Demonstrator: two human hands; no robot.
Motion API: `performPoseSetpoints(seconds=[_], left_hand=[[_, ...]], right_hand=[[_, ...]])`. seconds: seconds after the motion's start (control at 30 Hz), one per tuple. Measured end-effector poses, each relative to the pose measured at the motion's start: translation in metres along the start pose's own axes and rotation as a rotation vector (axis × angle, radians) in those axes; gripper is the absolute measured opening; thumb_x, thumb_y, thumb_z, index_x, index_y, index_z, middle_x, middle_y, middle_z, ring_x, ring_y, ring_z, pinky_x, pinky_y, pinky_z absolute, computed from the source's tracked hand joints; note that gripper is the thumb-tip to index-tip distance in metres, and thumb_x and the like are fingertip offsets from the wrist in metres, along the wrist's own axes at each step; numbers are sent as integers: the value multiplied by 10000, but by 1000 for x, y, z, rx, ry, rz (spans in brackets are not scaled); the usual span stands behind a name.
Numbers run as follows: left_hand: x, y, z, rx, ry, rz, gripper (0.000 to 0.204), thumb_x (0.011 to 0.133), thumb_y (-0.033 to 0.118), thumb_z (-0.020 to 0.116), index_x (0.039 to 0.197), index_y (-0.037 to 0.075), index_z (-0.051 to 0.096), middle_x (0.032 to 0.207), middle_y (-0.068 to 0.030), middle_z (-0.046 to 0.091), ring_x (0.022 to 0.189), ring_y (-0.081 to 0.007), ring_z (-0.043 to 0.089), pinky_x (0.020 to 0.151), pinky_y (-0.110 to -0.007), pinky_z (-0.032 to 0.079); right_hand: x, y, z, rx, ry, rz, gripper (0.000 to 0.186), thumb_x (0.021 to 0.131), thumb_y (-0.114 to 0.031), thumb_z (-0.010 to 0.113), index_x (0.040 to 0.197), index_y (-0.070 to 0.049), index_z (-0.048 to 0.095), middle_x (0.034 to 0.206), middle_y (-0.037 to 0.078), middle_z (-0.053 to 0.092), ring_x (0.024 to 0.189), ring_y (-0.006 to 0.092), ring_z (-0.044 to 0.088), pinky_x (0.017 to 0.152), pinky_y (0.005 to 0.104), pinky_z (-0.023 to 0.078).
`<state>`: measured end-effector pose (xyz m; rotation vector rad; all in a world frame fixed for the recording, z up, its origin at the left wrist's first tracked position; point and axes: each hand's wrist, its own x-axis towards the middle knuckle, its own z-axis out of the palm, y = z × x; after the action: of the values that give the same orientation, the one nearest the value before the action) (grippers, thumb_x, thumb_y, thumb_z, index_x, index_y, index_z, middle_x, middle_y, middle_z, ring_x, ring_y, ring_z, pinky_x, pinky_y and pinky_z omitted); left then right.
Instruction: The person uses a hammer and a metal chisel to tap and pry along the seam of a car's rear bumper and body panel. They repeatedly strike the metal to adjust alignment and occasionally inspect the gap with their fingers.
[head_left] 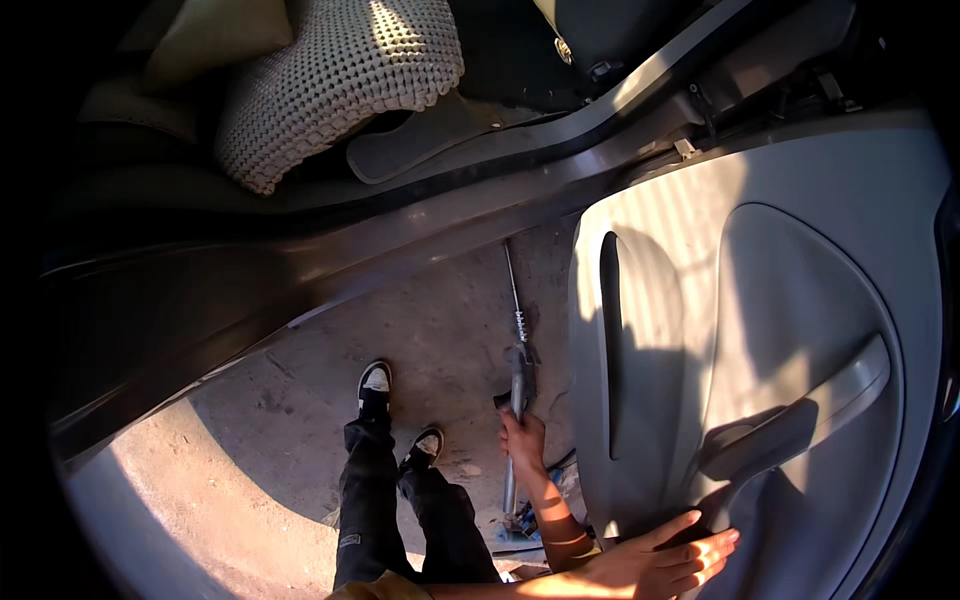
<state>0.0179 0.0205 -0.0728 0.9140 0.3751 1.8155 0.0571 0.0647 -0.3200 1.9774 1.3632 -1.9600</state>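
The wand (518,385) is between legs (370,510) and door panel (660,270), with sill (430,218) ahead and cushion (340,75) beyond.

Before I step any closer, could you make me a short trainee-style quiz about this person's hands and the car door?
1. Multiple choice: what does the closed hand grip? A) a hammer; B) a long, thin tool; C) a cup.
2. True or false: the car door is shut.
3. Short answer: are the fingers of the other hand curled into a fist or extended?

Key:
1. B, the long, thin tool.
2. False; it stands open, with its inner panel showing.
3. Extended.
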Motion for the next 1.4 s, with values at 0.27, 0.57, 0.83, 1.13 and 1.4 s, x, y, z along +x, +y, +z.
performPoseSetpoints(seconds=[0.27, 0.57, 0.83, 1.13, 1.4], left_hand=[[43, -16, -56, 394, -121, 609, 76, 864, 127, 562, 809, 81, 587, 862, -67, 590, 889, -198, 612, 833, -341, 503], [44, -30, -51, -14, -3, 636, 198, 850, 208, 609, 723, 65, 554, 726, -89, 544, 720, -277, 586, 678, -399, 490], [55, -17, -77, -220, 2, 696, 341, 833, 343, 631, 710, 42, 529, 701, -131, 516, 718, -339, 567, 690, -452, 469], [50, -28, -58, -102, 18, 662, 256, 824, 233, 610, 678, 49, 506, 700, -112, 514, 714, -309, 569, 694, -423, 479], [55, -14, -73, -110, 3, 685, 235, 825, 245, 608, 707, 56, 532, 740, -97, 539, 742, -296, 585, 710, -410, 492]], right_hand=[[109, -147, 76, 35, 26, -460, 404, 1012, -418, 605, 818, -83, 488, 582, -19, 431, 424, 64, 383, 385, 249, 292], [170, -150, 90, -85, 268, -756, 450, 1030, -421, 565, 798, -40, 507, 570, 15, 444, 485, 122, 444, 469, 320, 360], [191, -137, 98, -55, 281, -705, 421, 1020, -415, 579, 804, -77, 450, 592, -2, 413, 423, 95, 392, 373, 274, 292], [202, -137, 94, -64, 340, -754, 418, 1022, -400, 569, 796, -69, 452, 600, 5, 432, 432, 89, 406, 373, 268, 302], [194, -148, 107, 53, 239, -550, 419, 1029, -407, 550, 798, -68, 467, 610, 11, 439, 443, 98, 399, 405, 287, 325]])
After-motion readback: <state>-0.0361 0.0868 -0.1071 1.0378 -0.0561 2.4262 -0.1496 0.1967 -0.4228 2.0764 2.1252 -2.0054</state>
